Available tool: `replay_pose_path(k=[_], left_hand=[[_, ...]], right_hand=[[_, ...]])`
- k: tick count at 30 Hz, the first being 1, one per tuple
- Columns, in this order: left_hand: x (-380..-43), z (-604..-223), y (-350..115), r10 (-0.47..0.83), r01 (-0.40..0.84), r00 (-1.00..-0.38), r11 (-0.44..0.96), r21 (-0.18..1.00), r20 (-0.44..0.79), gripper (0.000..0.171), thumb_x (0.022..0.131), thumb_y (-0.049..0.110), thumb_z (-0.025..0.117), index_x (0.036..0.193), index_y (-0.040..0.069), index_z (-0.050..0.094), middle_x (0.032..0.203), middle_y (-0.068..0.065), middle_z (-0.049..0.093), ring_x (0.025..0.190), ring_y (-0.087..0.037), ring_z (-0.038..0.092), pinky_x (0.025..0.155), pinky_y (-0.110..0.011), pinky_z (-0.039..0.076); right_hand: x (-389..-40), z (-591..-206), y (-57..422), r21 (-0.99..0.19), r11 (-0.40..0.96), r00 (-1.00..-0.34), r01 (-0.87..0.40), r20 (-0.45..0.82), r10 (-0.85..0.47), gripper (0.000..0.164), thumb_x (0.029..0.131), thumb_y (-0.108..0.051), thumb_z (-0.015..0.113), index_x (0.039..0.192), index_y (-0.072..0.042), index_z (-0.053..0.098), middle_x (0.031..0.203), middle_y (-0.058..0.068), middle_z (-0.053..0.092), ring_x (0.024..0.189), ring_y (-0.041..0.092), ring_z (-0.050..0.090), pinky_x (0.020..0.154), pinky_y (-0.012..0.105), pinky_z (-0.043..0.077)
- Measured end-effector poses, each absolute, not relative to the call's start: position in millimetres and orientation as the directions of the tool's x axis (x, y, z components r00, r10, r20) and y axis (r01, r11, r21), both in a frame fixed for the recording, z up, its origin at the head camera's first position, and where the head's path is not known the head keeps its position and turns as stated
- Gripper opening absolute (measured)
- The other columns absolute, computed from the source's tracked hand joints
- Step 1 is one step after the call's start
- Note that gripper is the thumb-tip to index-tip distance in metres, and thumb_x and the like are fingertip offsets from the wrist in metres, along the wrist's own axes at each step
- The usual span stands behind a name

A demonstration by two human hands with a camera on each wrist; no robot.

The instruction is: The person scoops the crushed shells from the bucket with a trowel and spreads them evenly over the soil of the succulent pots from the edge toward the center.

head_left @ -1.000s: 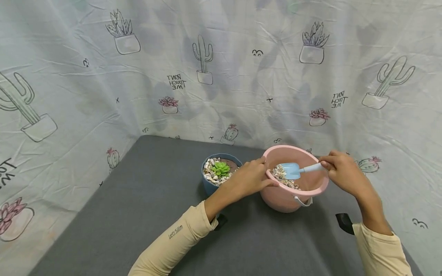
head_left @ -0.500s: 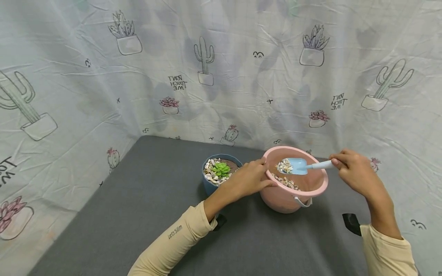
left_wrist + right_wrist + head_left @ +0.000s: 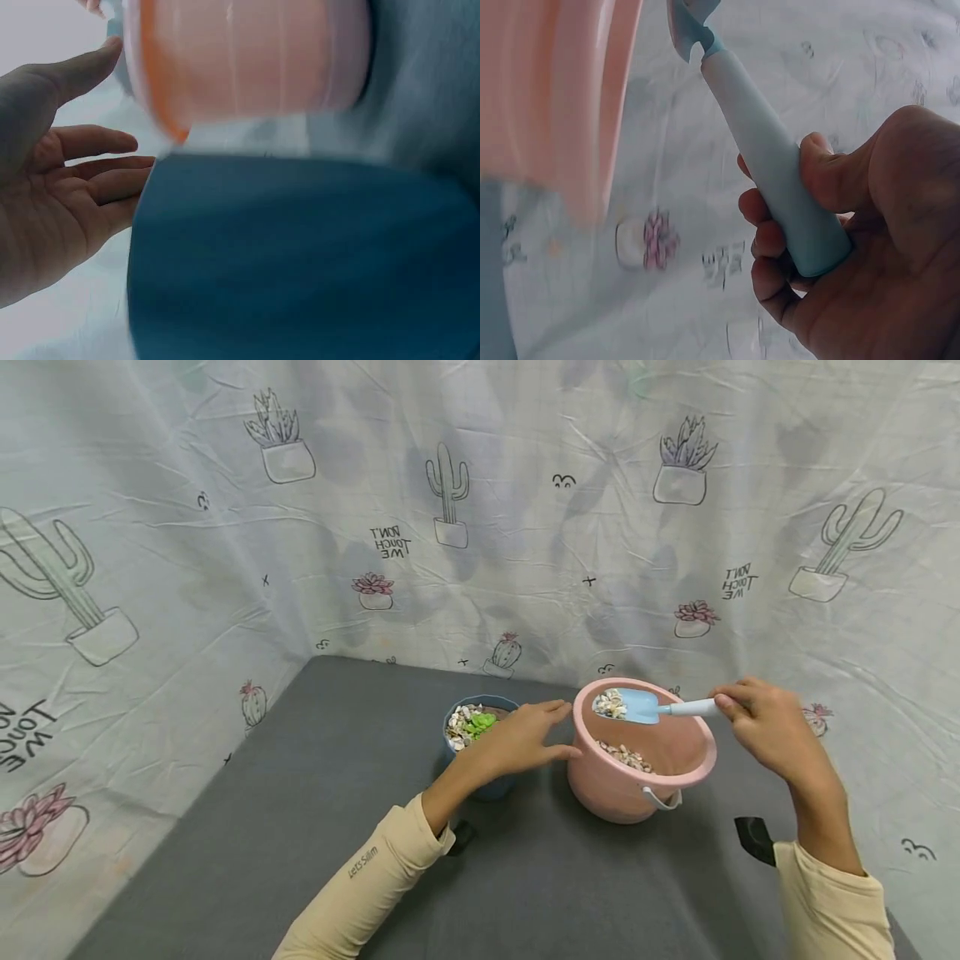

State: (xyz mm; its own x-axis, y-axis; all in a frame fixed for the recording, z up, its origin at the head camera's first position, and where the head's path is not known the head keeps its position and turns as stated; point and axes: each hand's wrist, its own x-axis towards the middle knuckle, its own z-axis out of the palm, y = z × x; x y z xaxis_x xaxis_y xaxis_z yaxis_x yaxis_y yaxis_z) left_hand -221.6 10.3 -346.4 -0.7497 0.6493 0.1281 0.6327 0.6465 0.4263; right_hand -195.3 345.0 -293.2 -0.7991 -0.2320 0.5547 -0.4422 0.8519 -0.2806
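Note:
My right hand (image 3: 768,727) grips the white handle of a small blue trowel (image 3: 641,707). Pale pebbles (image 3: 611,704) lie on its blade, which is held over the opening of a pink bucket (image 3: 611,789). More pebbles (image 3: 626,757) are inside the bucket, low against its near wall. My left hand (image 3: 517,739) is off the bucket's rim, fingers extended and thumb apart, holding nothing. Behind that hand stands a blue pot (image 3: 495,788) with a green succulent (image 3: 477,722) and pebbles, partly hidden. In the left wrist view the blue pot (image 3: 300,255) fills the lower right.
A dark grey cloth (image 3: 337,777) covers the tabletop. Around it hangs a pale curtain (image 3: 510,527) printed with cacti and succulents, close behind the bucket. The bucket's white handle (image 3: 663,799) hangs down at its front.
The trowel has lifted out of the bucket's pebbles with a load and moved up, lately a little leftward. My left hand has let go of the bucket's rim and shifted left.

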Motion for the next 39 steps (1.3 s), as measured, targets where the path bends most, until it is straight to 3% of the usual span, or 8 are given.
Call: replay_pose_path(k=[6,12,16,22,28,39], left_hand=[[-228.5,-339.4,-42.2,0.554,0.509,-0.829,0.693,0.511,0.076,0.084,0.1,0.047,0.069,0.163,0.004,0.034,0.171,-0.017,0.033,0.156,-0.034,0.039,0.124,-0.051,0.039],[-233.2,-339.6,-83.1,0.461,0.382,-0.884,0.805,0.454,-0.074,0.092,0.098,0.05,0.071,0.162,-0.003,0.032,0.171,-0.025,0.028,0.154,-0.044,0.039,0.121,-0.058,0.041],[-233.5,-342.9,-95.7,0.448,0.342,-0.875,0.84,0.422,-0.182,0.106,0.091,0.054,0.078,0.164,-0.003,0.025,0.172,-0.023,0.026,0.153,-0.043,0.04,0.121,-0.057,0.041],[-232.6,-346.2,-99.1,0.453,0.337,-0.868,0.837,0.431,-0.202,0.12,0.084,0.055,0.085,0.166,-0.001,0.017,0.173,-0.021,0.024,0.155,-0.04,0.039,0.122,-0.055,0.04],[-232.5,-344.7,-96.1,0.417,0.303,-0.881,0.859,0.412,-0.223,0.126,0.079,0.058,0.087,0.166,0.001,0.017,0.172,-0.019,0.026,0.157,-0.038,0.036,0.123,-0.055,0.04],[-233.6,-344.3,-93.7,0.397,0.288,-0.89,0.871,0.398,-0.226,0.126,0.077,0.059,0.088,0.166,0.002,0.02,0.169,-0.02,0.035,0.154,-0.039,0.04,0.119,-0.055,0.044]], right_hand=[[-206.6,-290.8,309.6,-0.304,0.815,-0.794,-0.494,0.54,-0.28,0.015,0.099,0.001,0.066,0.099,0.008,0.079,0.081,0.013,0.067,0.065,0.003,0.042,0.058,0.024,0.035],[-217.3,-290.7,267.4,-0.349,0.77,-0.809,-0.534,0.475,-0.346,0.019,0.102,-0.002,0.062,0.104,0.008,0.079,0.09,0.018,0.071,0.071,0.018,0.052,0.064,0.028,0.042],[-223.6,-290.7,240.3,-0.362,0.765,-0.829,-0.533,0.407,-0.385,0.022,0.103,-0.002,0.06,0.106,0.008,0.078,0.098,0.022,0.072,0.076,0.025,0.058,0.068,0.033,0.044],[-235.8,-293.6,206.5,-0.32,0.793,-0.842,-0.519,0.348,-0.411,0.02,0.1,-0.001,0.06,0.1,0.008,0.078,0.086,0.019,0.066,0.074,0.028,0.055,0.067,0.034,0.04],[-239.1,-287.4,188.0,-0.25,0.816,-0.843,-0.521,0.301,-0.446,0.022,0.101,-0.004,0.06,0.097,0.006,0.079,0.077,0.015,0.058,0.066,0.025,0.045,0.063,0.032,0.034],[-236.3,-273.8,177.2,-0.205,0.831,-0.847,-0.516,0.268,-0.46,0.022,0.102,-0.008,0.061,0.101,0.005,0.08,0.082,0.015,0.062,0.071,0.026,0.052,0.065,0.033,0.039]])
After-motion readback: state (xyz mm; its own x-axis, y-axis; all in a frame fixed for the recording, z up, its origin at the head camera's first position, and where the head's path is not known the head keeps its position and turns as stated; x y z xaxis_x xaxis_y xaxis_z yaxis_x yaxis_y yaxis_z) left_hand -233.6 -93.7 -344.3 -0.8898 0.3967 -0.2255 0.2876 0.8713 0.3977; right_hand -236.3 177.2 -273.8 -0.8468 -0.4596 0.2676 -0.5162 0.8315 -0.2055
